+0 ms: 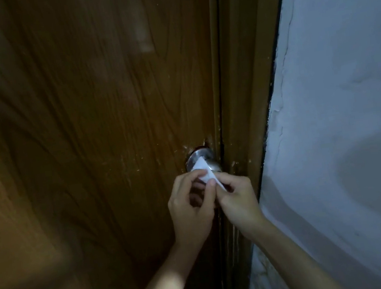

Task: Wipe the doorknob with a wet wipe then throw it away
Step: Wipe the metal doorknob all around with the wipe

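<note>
Both hands meet just below a metal knob (200,161) set near the right edge of a brown wood-grain door (84,122). Between them they hold a small white wipe (205,174), folded to a rough triangle whose upper point lies over the lower front of the knob; whether it presses on the metal or only overlaps it in view cannot be told.

The left hand (191,207) is curled, its thumb and forefinger pinched on the wipe's left side, the other fingers bent in under the palm. The right hand (236,199) is likewise closed, its fingertips gripping the wipe's lower right corner, where a strip of white shows against the knuckles. The two hands touch each other at the fingers.

Both forearms are bare and rise from the bottom of the view. Right of the door runs its frame (238,89), scratched and chipped near the knob, and beyond it a rough pale wall (348,99).
</note>
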Motion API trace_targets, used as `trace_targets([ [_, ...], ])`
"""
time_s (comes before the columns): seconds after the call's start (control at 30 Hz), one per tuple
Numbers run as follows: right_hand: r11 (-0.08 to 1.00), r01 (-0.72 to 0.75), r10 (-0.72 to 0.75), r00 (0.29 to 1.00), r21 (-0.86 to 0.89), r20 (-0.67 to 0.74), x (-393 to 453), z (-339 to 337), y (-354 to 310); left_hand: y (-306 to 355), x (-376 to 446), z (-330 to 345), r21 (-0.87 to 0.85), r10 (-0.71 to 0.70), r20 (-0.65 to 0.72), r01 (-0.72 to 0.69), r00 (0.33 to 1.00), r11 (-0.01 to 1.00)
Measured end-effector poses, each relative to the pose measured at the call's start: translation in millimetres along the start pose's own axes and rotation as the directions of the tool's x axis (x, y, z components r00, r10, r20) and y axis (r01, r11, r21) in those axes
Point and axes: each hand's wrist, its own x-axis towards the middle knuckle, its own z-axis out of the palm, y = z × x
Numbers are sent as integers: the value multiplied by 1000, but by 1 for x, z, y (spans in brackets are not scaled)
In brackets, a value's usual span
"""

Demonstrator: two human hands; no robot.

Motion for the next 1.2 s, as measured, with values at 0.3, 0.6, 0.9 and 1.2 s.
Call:
trace_targets([
  [0.3, 989, 120, -106, 984, -90, 143, 14, -8, 5, -2, 3, -10, -73, -162, -90, 156, 983, 985],
  [0.6, 912, 145, -184, 981, -384, -68, 39, -5, 31, -36, 42, -9, 401, 100, 182, -166, 978, 901],
  [0.9, 917, 196, -240, 967, -348, -88, 40, -6, 36, -60, 42, -12, 565, 223, 425, -449, 877, 692],
  [1.2, 930, 181, -228, 967, -319, -117, 42, -5, 38, -52, 60, -12, 585, 328, 470, -568, 819, 579],
])
